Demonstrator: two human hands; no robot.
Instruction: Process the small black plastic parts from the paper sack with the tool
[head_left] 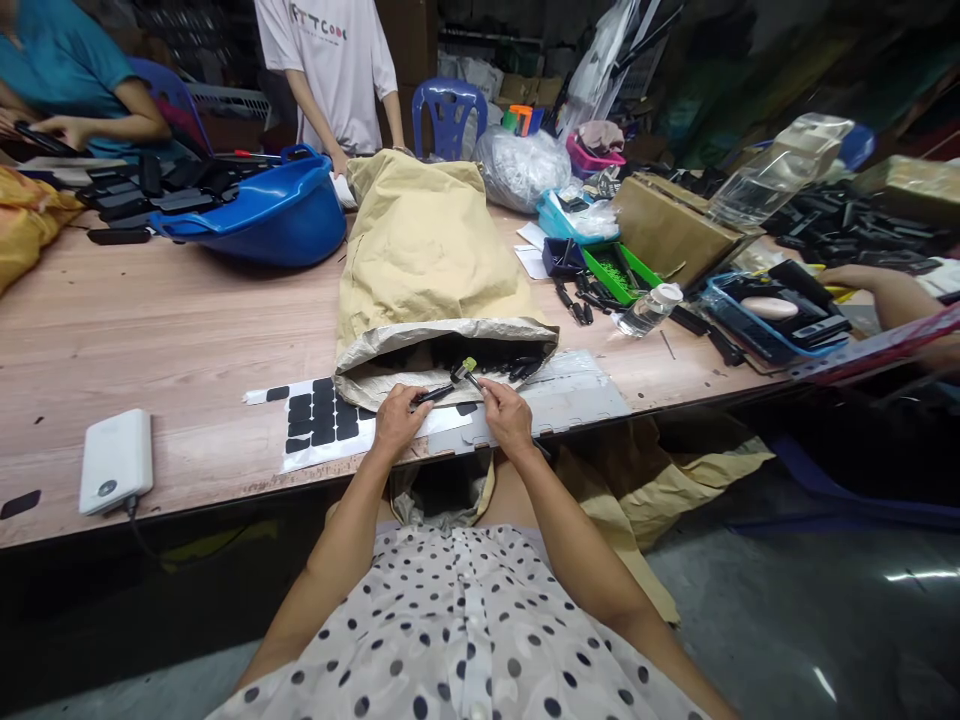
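Note:
My left hand [397, 422] is closed round a slim black stick-like part [435, 394], which points to the right at the mouth of a sack. In my right hand [507, 415] is a small mallet [467, 370] with a yellow-green end; its head is by the tip of the black part, and whether they touch I cannot tell. The tan paper sack [435, 250] lies on its side, its open mouth facing me, with dark pieces [525, 368] inside. Beneath my left hand is a white sheet of black rounded stickers [322, 415].
On the table [225, 330] are a white power bank [116, 460] with a cable, a blue basin [277, 215], a green tray [622, 272], a small bottle [651, 310] and a blue basket [780, 320]. A person in a white shirt [330, 70] stands behind the sack; others sit at both sides.

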